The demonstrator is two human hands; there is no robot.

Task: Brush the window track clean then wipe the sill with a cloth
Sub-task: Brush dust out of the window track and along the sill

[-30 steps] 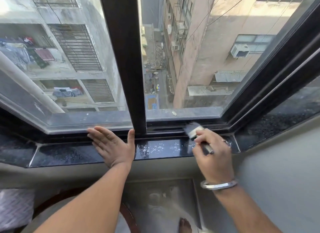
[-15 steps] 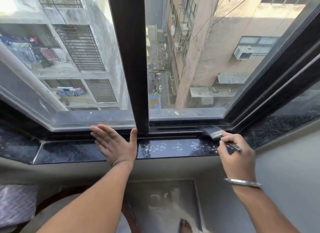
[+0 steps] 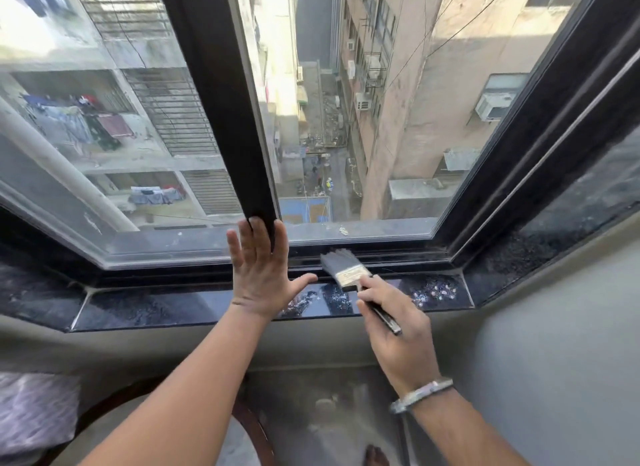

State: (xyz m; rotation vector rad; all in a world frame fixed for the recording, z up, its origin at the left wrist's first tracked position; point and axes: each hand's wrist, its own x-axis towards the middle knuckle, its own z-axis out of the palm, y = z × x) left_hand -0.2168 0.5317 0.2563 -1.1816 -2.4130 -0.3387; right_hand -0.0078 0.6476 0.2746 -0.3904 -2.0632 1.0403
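A flat paintbrush (image 3: 344, 268) with dark bristles and a metal ferrule is in my right hand (image 3: 398, 330), gripped by its black handle. Its bristles rest on the dark window track (image 3: 398, 257) just right of the black vertical frame post (image 3: 221, 119). My left hand (image 3: 259, 275) is flat and spread, its fingers pressed against the foot of that post and its thumb stretched toward the brush. The black polished sill (image 3: 156, 309) runs below the track, with pale specks of dust near both hands. No cloth is in view.
The sill bends away at both ends, with a gritty black side ledge (image 3: 554, 243) on the right. A grey wall (image 3: 554, 361) lies below it. Beyond the glass are buildings and an alley far below. A round table edge (image 3: 252, 427) and a patterned cushion (image 3: 34, 410) sit beneath.
My left hand has lifted off the sill and moved right onto the foot of the frame post. My right hand has swept the brush back left along the track.
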